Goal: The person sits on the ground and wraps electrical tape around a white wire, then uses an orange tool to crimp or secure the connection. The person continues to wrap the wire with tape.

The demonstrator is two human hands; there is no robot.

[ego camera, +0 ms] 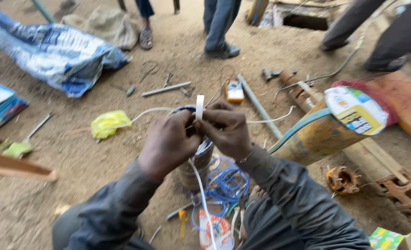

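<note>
A: Centre of frame. Left hand (167, 141) and right hand (225, 129) meet, knuckles almost touching, both closed on the white tape (199, 107).

B: Grip?

A: Right hand pinches the strip between thumb and fingertips. Left fingers are curled in beside it; they seem to pinch it too, though the fingertips are hidden.

B: Which way does the strip run?

A: A short end stands up from the pinch, toward the top of the frame, near vertical. A long tail drops below the hands toward the bottom edge, bowing slightly right. So the long axis is top to bottom, running between the two hands.

B: What's behind it?

A: A grey cylindrical motor body (197, 163), upright on the sandy ground (75, 176), directly beneath the hands and partly hidden by them. Blue wire (224, 185) is coiled at its lower right.

B: Nearer hand?

A: Equal; both are on the strip.
</note>
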